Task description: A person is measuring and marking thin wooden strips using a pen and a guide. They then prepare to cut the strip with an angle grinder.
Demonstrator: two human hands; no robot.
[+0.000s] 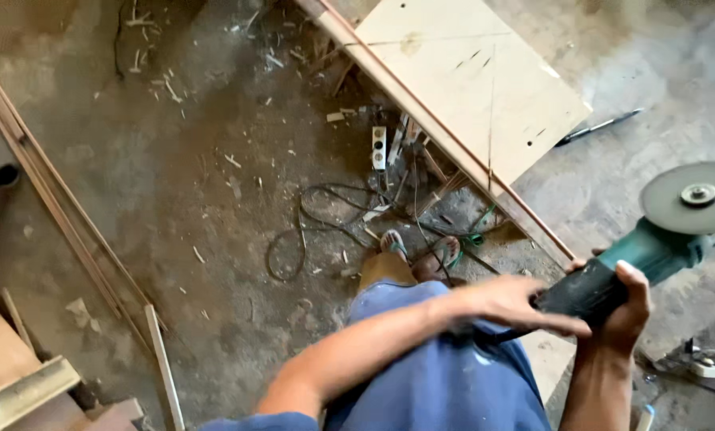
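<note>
Reaching across the body, the left hand point(517, 307) lay with fingers stretched flat along the rear of the grinder point(637, 259), touching its dark housing rather than wrapped round it. Just right of it the right hand point(625, 311) was closed from below on the same dark barrel, thumb up over the top, carrying the tool in the air. Beyond that fist the green body ran up and right to the grey disc point(691, 196), which faced upward, well clear of both hands and of the board point(469, 80) lying up and left of them.

The grinder looked rigid and fairly heavy, nose-weighted toward the head, so a one-hand hold at the tail would likely let it droop. The barrel seemed the sound place to take it, with the second hand nearer the green neck. The disc looked thin and brittle at the rim, and no guard could be seen over it; fingers belonged nowhere near it.
</note>
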